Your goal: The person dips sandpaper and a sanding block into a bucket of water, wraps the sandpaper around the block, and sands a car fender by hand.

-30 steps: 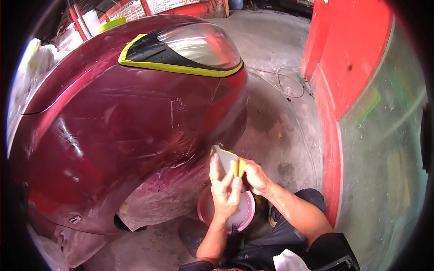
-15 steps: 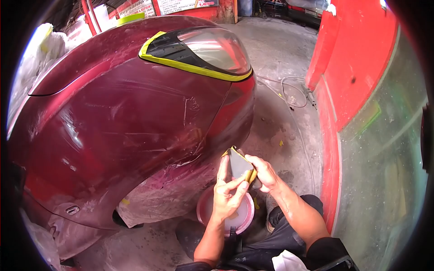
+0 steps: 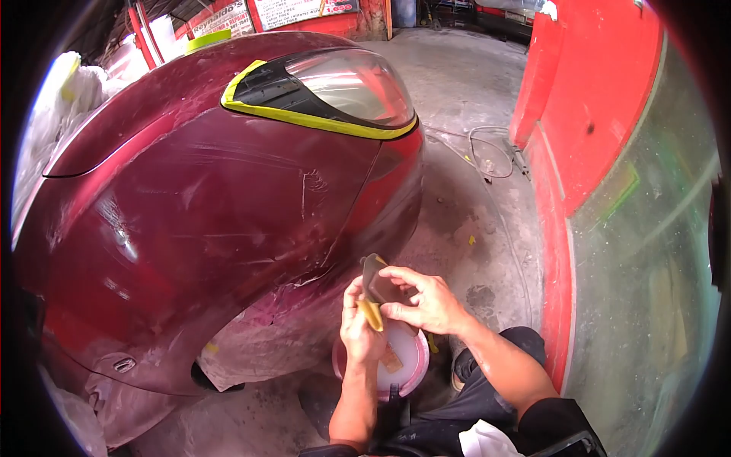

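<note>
A piece of sandpaper (image 3: 371, 283), grey on one face and yellow-brown on the other, is bent between my hands above a bucket. My left hand (image 3: 361, 333) grips its lower left side. The fingertips and thumb of my right hand (image 3: 428, 303) are on its right edge. Below, the pink-rimmed bucket (image 3: 421, 373) holds cloudy whitish water, and a tan piece (image 3: 391, 359) shows in it, its kind unclear. Ahead and left is a dark red car (image 3: 205, 198) with dull, scuffed paint. Yellow masking tape (image 3: 320, 128) borders its headlight (image 3: 354, 85).
A red wall panel (image 3: 601, 107) and a cloudy glass pane (image 3: 655, 289) stand close on the right. A hose or cable (image 3: 491, 171) lies along the concrete floor (image 3: 457, 84). Plastic sheeting (image 3: 57, 114) covers something at far left.
The sandpaper has gone from opened flat, grey face showing, to bent and turned edge-on. My hands turned with it and shifted slightly left. The view has tilted a little.
</note>
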Motion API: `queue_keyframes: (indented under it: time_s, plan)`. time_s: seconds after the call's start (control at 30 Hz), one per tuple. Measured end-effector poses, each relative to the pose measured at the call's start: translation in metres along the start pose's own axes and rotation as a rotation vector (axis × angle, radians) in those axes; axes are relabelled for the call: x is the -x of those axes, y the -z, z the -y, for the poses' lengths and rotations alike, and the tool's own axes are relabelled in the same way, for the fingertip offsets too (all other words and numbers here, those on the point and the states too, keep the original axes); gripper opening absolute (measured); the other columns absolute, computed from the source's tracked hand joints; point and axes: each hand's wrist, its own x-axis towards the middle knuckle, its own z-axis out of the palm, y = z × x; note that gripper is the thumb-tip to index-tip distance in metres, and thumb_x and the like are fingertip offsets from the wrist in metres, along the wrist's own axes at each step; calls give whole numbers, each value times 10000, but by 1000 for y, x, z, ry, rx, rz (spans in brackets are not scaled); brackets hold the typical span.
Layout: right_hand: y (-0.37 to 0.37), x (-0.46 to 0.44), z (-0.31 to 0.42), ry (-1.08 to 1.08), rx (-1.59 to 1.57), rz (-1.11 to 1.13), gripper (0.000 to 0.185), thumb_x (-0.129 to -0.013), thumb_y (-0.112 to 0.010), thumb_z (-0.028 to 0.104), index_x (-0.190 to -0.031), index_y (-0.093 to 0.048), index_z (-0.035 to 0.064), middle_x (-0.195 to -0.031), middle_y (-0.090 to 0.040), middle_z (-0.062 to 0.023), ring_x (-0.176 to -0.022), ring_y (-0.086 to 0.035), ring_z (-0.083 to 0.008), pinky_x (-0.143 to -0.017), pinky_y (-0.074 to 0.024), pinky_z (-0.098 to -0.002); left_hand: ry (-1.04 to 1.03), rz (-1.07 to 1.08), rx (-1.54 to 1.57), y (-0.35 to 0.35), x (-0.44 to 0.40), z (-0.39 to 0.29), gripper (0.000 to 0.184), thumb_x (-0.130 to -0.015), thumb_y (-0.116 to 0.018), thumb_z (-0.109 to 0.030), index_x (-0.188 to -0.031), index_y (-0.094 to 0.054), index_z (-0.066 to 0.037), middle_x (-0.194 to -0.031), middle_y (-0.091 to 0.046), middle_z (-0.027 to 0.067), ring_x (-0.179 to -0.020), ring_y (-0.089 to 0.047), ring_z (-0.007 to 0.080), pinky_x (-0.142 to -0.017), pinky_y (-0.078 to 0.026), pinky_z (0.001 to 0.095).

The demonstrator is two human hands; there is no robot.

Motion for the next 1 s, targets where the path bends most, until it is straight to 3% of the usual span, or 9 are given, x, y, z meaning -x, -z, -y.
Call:
queue_keyframes:
  time_s: [0.1, 0.13, 0.2, 0.3, 0.37, 0.47, 0.77, 0.93, 1.0]
  plan:
    - [-11, -1, -13, 316, 376, -248, 570, -809, -828, 270, -1291, -596, 73, -1194, -685, -138, -1116, -640, -323, -948, -533, -430, 104, -52, 115, 3, -2, -4, 498, -1091, -381, -336, -1477, -428, -25, -1465, -511, 177, -1335, -521, 304, -1125, -432, 435]
    - [-16, -2, -14, 350, 354, -322, 591, -712, -892, 261, -1189, -631, 29, -1111, -688, -182, -1014, -656, -359, -896, -541, -432, 145, -64, 238, -1, -2, -6, 519, -1094, -357, -356, -1474, -438, -12, -1472, -512, 171, -1352, -505, 307, -1145, -407, 445]
    - [-21, -1, -19, 356, 382, -335, 572, -737, -874, 262, -1190, -613, 29, -1117, -679, -160, -1046, -645, -353, -899, -539, -439, 202, 66, 384, -9, -5, -16, 622, -1086, -338, -464, -1498, -418, -6, -1496, -498, 152, -1387, -470, 304, -1177, -361, 461]
    - [-25, 1, -19, 364, 417, -345, 537, -761, -858, 250, -1171, -593, 27, -1109, -659, -145, -1083, -632, -347, -906, -536, -449, 160, 72, 273, -5, 0, -16, 629, -1076, -405, -469, -1520, -393, -24, -1494, -503, 137, -1378, -482, 286, -1161, -382, 445]
    - [-26, 2, -19, 391, 443, -344, 529, -769, -854, 255, -1168, -591, 28, -1105, -659, -149, -1057, -642, -350, -879, -546, -447, 145, 15, -103, 4, 1, -8, 571, -1067, -519, -323, -1544, -365, -48, -1477, -518, 114, -1352, -506, 252, -1138, -411, 414]
    - [-32, 0, -16, 423, 405, -437, 523, -774, -852, 260, -1164, -589, 33, -1069, -664, -147, -1010, -656, -348, -840, -557, -442, 143, -75, -18, 4, 3, 1, 545, -1097, -432, -326, -1554, -345, -43, -1497, -493, 121, -1373, -479, 264, -1161, -381, 424]
    - [-31, 2, -25, 406, 442, -345, 403, -852, -780, 339, -1109, -661, 52, -1151, -685, -155, -1041, -662, -367, -838, -563, -446, 136, 34, -3, -3, 3, 9, 721, -1081, -226, -575, -1633, -156, -117, -1616, -329, 110, -1482, -322, 290, -1227, -252, 442]
    - [-25, 0, -26, 459, 491, -248, 511, -868, -766, 360, -1221, -620, 20, -1278, -634, -230, -1113, -642, -408, -902, -554, -456, 154, 8, -33, -2, 12, 4, 1143, -845, -97, -922, -1634, -136, -96, -1673, -217, 82, -1532, -207, 260, -1253, -139, 441]
    - [-22, 3, -20, 446, 454, -129, 592, -884, -752, 373, -1263, -565, -41, -1349, -573, -305, -1187, -613, -440, -969, -532, -470, 192, 60, -57, 1, 13, 0, 1158, -835, -103, -931, -1634, -130, -93, -1674, -212, 81, -1533, -205, 260, -1251, -142, 445]
